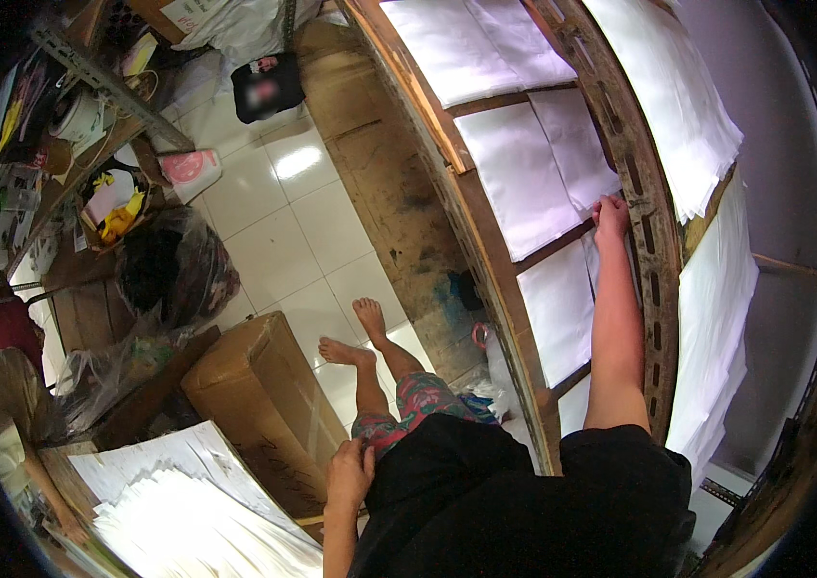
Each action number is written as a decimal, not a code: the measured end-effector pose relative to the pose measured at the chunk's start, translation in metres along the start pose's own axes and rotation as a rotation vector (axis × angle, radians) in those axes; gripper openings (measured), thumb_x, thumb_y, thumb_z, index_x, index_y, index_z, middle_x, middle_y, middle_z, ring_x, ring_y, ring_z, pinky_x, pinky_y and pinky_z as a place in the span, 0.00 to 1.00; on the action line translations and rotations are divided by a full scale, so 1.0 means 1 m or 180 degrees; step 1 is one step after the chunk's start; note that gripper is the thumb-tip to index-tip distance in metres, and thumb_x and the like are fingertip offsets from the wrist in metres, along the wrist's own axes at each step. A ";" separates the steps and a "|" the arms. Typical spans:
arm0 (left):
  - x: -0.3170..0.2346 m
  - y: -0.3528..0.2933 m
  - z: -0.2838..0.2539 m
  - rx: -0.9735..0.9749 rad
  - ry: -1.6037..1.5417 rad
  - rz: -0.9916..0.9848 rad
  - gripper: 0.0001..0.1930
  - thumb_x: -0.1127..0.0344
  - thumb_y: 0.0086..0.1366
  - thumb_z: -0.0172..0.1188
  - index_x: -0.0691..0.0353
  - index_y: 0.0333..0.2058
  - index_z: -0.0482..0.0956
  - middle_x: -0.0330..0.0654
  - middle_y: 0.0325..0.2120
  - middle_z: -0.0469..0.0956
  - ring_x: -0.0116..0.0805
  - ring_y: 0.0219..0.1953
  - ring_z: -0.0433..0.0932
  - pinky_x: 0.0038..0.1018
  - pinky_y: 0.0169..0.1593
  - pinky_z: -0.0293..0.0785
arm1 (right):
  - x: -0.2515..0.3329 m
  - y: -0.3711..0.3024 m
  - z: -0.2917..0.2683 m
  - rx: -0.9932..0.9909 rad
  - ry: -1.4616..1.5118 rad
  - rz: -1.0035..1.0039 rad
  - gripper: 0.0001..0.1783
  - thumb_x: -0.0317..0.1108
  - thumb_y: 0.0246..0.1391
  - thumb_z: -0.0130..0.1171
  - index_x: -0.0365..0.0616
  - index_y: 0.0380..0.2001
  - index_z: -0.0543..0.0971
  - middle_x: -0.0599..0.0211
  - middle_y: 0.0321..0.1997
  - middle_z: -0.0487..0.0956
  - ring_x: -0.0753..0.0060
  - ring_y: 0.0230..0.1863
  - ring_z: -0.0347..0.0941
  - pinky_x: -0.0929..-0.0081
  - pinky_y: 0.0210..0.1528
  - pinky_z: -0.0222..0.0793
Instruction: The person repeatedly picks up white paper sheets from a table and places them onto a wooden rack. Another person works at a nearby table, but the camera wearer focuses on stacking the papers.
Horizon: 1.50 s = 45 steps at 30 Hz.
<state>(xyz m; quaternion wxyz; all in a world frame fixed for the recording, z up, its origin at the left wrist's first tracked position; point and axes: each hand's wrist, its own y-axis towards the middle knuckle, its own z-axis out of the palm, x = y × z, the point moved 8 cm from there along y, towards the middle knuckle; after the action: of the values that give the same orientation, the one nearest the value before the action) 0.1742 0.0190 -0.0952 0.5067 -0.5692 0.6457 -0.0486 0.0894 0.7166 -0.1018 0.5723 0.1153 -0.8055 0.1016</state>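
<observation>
Tiled floor [278, 236], wooden rack [497, 255], right hand [609, 214] at white sheets [522, 183]

Brn cardbd box [259, 390] nr stuffed plastic bag [182, 270], tiled flr [259, 226] alongside

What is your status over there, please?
Right hand at corner of white rectangular sheet, grip unclear. Left hand low beside black cloth shirt. Brown slotted rail just right of the sheet.
</observation>
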 end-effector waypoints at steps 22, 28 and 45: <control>0.020 0.003 0.005 0.0158 -0.0076 -0.0153 0.13 0.63 0.64 0.57 0.66 0.41 0.77 0.57 0.38 0.78 0.60 0.41 0.77 0.47 0.45 0.74 | -0.033 0.059 -0.003 -0.0107 -0.2634 0.0573 0.18 0.40 0.42 0.68 0.34 0.23 0.77 0.58 0.20 0.80 0.70 0.14 0.71 0.72 0.14 0.64; 0.013 0.004 -0.002 0.0096 -0.0013 -0.0069 0.13 0.63 0.64 0.57 0.66 0.41 0.77 0.58 0.38 0.78 0.61 0.41 0.77 0.47 0.44 0.74 | -0.041 0.060 -0.008 -0.0301 -0.2135 0.0728 0.15 0.38 0.41 0.69 0.37 0.23 0.76 0.61 0.19 0.77 0.70 0.14 0.68 0.71 0.15 0.63; 0.014 0.003 -0.004 0.0043 -0.0087 0.0003 0.13 0.62 0.64 0.57 0.66 0.40 0.77 0.57 0.37 0.78 0.60 0.40 0.77 0.47 0.44 0.73 | -0.055 0.050 -0.037 -0.0248 -0.2110 0.0630 0.14 0.38 0.45 0.64 0.36 0.23 0.77 0.59 0.22 0.77 0.65 0.21 0.72 0.69 0.23 0.65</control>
<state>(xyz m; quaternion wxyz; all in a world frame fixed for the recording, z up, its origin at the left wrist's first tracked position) 0.1711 0.0072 -0.1036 0.5193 -0.5661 0.6386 -0.0448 0.1252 0.7790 -0.1435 0.2709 0.0414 -0.9581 0.0828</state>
